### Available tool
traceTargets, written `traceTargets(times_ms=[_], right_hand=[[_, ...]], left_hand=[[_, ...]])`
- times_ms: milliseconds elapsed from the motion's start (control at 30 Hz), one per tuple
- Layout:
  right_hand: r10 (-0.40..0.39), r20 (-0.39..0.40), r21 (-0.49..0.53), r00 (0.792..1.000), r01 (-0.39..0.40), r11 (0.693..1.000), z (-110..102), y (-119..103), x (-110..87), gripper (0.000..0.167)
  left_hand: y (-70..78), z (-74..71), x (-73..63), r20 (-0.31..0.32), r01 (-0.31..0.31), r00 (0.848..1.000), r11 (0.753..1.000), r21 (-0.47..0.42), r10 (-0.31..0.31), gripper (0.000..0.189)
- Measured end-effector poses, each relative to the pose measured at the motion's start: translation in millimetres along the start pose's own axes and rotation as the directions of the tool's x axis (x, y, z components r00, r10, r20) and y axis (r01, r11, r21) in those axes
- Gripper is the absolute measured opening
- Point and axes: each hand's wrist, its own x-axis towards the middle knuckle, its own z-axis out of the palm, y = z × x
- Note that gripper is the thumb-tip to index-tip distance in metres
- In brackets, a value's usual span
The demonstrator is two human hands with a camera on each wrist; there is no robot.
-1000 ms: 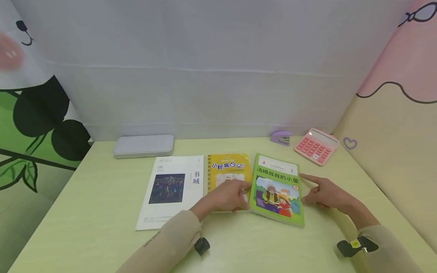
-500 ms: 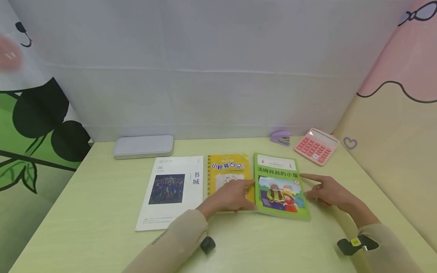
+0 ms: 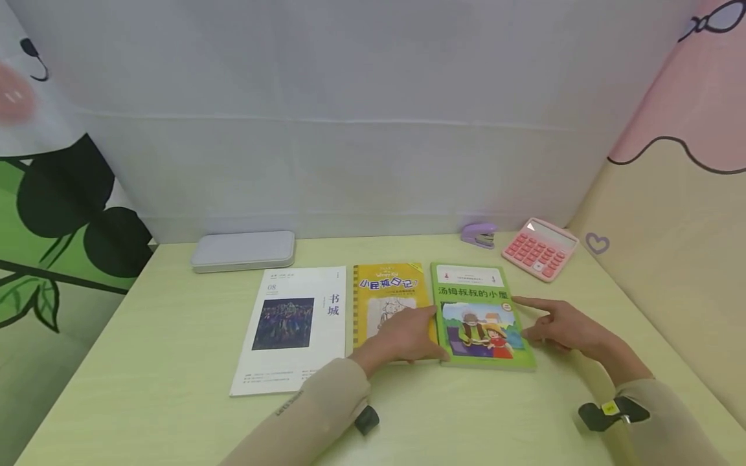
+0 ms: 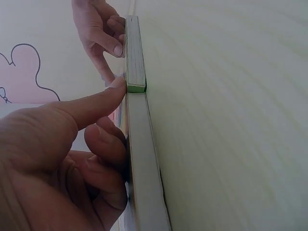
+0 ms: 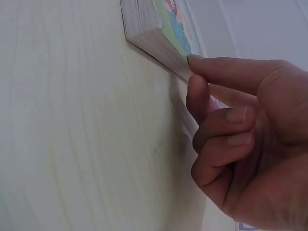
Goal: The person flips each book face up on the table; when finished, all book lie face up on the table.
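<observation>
A green picture-covered book [image 3: 479,330] lies flat between both hands in the head view. My left hand [image 3: 405,335] lies over the lower part of a yellow spiral-edged book [image 3: 381,275], its outstretched thumb and forefinger at the green book's left edge. In the left wrist view, that thumb meets the green book's corner [image 4: 137,88] while other fingers curl. On the opposite side, my right hand [image 3: 568,329] touches the right edge with forefinger and thumb; the right wrist view shows its other fingers folded inward. Left of the yellow book lies a white magazine [image 3: 282,366].
At the back left of the pale table [image 3: 146,362] stands a flat grey case [image 3: 243,249]. A purple stapler [image 3: 478,235] and a pink calculator [image 3: 541,251] sit behind the green book. A white cloth wall [image 3: 361,168] closes off the back.
The green book has turned from a slant to nearly straight, its lower end swinging right. My left hand has shifted right along with it; the right hand has barely moved.
</observation>
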Motion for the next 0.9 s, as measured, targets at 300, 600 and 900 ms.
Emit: traceTargets(times_ms=[300,600,900], right_hand=[[-0.008,0.019,-0.026,1.000,0.009,1.000,-2.9,-4.8,-1.6,0.079],[-0.013,0.036,-0.028,0.999,0.014,1.000,-5.9,-4.3,0.0,0.077],[-0.002,0.048,-0.026,0.999,0.003,1.000,-9.6,-4.1,2.5,0.075]], left_hand=[[3.2,-2.1,-3.3,0.014,0.001,1.000,1.000,0.002,-0.001,0.094],[3.9,0.4,-3.4,0.015,0.002,1.000,1.000,-0.005,-0.002,0.097],[8.2,8.4,0.7,-0.020,0.028,0.999,0.999,0.018,-0.028,0.083]])
